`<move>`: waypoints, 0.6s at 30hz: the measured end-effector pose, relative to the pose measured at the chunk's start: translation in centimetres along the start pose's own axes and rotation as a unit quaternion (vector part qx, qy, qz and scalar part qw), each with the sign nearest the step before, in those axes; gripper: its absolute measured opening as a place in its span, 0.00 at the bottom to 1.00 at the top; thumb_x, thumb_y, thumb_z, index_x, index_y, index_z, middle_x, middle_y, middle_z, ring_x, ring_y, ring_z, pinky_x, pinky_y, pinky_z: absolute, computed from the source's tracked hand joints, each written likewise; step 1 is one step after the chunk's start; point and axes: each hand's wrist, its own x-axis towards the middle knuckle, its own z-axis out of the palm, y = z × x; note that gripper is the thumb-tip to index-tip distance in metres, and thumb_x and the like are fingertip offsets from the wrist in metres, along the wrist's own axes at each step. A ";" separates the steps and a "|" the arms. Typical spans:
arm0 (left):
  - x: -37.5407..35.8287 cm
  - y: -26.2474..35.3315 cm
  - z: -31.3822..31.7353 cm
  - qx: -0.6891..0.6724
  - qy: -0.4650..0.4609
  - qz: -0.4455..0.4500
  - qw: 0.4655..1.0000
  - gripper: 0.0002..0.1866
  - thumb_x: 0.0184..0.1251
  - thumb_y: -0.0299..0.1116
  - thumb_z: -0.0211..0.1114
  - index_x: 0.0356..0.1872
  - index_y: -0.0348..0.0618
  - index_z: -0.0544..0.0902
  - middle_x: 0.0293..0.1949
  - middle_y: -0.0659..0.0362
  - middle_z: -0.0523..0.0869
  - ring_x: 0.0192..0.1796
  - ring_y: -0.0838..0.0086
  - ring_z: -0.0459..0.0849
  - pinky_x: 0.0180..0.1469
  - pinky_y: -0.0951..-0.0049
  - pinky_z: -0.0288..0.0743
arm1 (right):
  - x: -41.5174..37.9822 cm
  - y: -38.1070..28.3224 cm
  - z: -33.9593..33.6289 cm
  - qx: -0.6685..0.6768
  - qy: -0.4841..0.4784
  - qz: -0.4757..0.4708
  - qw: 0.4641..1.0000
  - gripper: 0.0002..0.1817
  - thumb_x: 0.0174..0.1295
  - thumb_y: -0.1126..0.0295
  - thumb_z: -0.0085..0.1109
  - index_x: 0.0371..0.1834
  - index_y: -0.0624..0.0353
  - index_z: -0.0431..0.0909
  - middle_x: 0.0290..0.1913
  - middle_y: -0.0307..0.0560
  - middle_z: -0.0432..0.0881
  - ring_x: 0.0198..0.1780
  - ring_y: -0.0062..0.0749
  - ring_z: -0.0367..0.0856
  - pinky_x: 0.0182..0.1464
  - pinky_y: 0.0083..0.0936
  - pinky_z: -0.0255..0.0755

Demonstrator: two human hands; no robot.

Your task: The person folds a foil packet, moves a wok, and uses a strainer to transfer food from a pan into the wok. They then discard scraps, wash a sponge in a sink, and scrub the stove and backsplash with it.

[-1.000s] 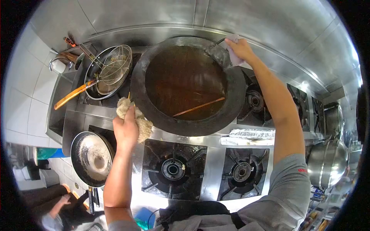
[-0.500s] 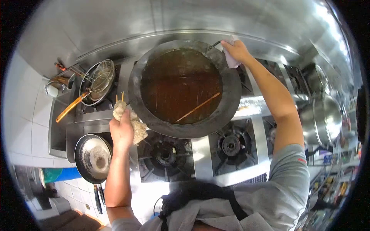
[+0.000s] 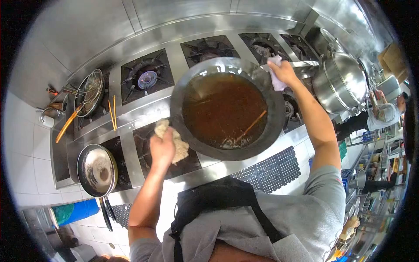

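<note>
Two hands, fingers curled, gripping cloths

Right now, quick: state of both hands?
Left hand: closed on beige cloth beside the wok.
Right hand: closed on lilac cloth at its other side.

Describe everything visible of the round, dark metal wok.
The wok has a broad, partly shiny rim and holds brown liquid with a thin wooden stick. It overlaps the steel stove, underside hidden. The right hand grips the wok's right side through pale lilac cloth; the left hand holds beige cloth by the left rim.
</note>
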 end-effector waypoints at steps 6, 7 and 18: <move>-4.7 -4.9 6.1 0.044 -0.022 0.024 0.998 0.20 0.69 0.42 0.61 0.31 0.30 0.85 0.28 0.40 0.87 0.35 0.52 0.89 0.41 0.59 0.79 | -5.2 10.2 1.1 -0.066 0.011 0.059 0.996 0.40 0.57 0.35 0.62 0.25 0.73 0.82 0.26 0.69 0.82 0.35 0.59 0.87 0.38 0.48 0.76; -5.2 -5.9 7.0 0.051 -0.020 0.039 0.998 0.21 0.69 0.43 0.61 0.29 0.30 0.85 0.28 0.39 0.87 0.36 0.50 0.89 0.41 0.57 0.79 | -5.9 11.0 1.4 -0.065 0.010 0.054 0.996 0.40 0.57 0.35 0.62 0.25 0.73 0.82 0.26 0.69 0.82 0.35 0.59 0.87 0.38 0.48 0.76; -6.9 -10.5 12.3 0.064 -0.023 0.080 0.994 0.18 0.69 0.41 0.60 0.38 0.32 0.84 0.34 0.38 0.87 0.43 0.45 0.87 0.46 0.54 0.78 | -8.6 16.4 5.3 -0.012 0.034 0.020 0.999 0.34 0.61 0.39 0.61 0.35 0.68 0.84 0.34 0.74 0.82 0.44 0.66 0.83 0.46 0.47 0.77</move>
